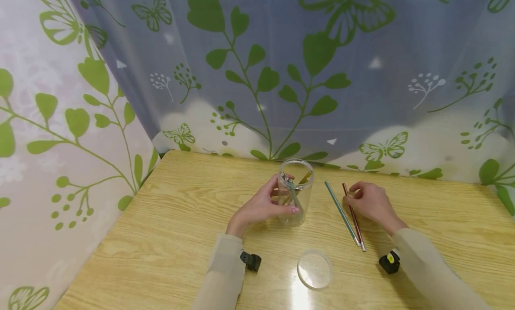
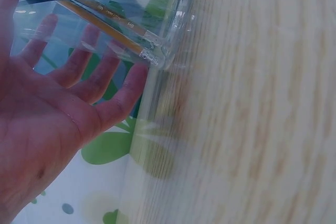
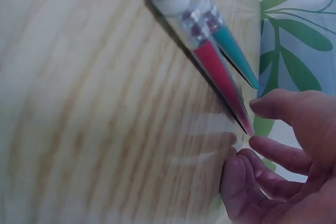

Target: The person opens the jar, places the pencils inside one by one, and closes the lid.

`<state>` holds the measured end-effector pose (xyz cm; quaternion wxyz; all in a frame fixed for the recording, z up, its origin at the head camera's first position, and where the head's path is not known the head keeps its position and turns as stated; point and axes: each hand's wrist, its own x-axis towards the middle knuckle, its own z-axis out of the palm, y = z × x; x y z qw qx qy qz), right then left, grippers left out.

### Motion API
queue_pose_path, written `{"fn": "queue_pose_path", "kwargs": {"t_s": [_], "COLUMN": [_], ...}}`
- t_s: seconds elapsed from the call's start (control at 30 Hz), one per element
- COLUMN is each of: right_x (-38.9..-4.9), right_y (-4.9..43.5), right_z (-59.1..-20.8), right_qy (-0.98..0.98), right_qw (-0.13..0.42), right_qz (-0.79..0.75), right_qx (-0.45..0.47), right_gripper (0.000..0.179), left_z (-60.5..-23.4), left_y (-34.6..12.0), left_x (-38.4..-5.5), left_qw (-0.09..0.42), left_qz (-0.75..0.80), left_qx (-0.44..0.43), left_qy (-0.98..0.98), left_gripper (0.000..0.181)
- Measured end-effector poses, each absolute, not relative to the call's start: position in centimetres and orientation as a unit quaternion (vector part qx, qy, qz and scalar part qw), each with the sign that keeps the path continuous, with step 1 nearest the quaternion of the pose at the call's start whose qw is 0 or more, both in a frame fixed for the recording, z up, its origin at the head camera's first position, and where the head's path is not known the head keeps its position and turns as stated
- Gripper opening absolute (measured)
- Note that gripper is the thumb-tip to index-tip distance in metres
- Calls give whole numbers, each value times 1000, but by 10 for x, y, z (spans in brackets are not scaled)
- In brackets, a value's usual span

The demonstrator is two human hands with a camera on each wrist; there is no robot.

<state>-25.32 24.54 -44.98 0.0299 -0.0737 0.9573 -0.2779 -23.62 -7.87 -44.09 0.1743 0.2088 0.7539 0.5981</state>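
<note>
My left hand grips a clear plastic jar standing on the table, thumb on the near side and fingers round the far side. Several pencils lean inside it; the left wrist view shows yellow pencils and darker ones with eraser ends down. Right of the jar, a teal pencil and a red pencil lie side by side, erasers toward me. At the red one's far end is my right hand; in the right wrist view its thumb and index finger stand apart around that end, other fingers loosely bent.
A clear round lid lies flat on the wooden table in front of the jar. A curtain with green leaves and butterflies hangs along the table's back edge, and a similar patterned cloth hangs at the left.
</note>
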Motion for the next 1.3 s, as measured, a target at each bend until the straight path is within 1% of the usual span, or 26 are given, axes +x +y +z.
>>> {"fn": "queue_pose_path", "kwargs": {"t_s": [0.27,0.5,0.6,0.77,0.9,1.07,1.3], "right_x": [-256,-254,-252,-249,-244,-237,-226], "right_y": [243,243,244,249,252,257,261], "right_z": [-451,-447,-444,-436,-427,-413,-396], "right_qy": [958,947,941,940,924,909,891], "right_qw": [45,57,62,52,57,32,-30], "right_qz": [-275,-311,-330,-334,-378,-416,-453], "right_qx": [-66,-56,-47,-39,-15,-5,0], "right_gripper": [32,30,32,39,45,51,56], "left_z": [-442,-442,-442,-441,-441,-442,-441], "left_y": [-78,-78,-79,-79,-79,-78,-79], "left_x": [-236,-236,-236,-236,-235,-236,-236], "left_qw": [176,176,176,173,171,172,177], "left_qz": [595,596,596,596,597,597,596], "left_qx": [208,208,208,208,211,213,207], "left_qy": [756,756,756,756,755,754,755], "left_gripper": [73,73,73,73,73,74,74]}}
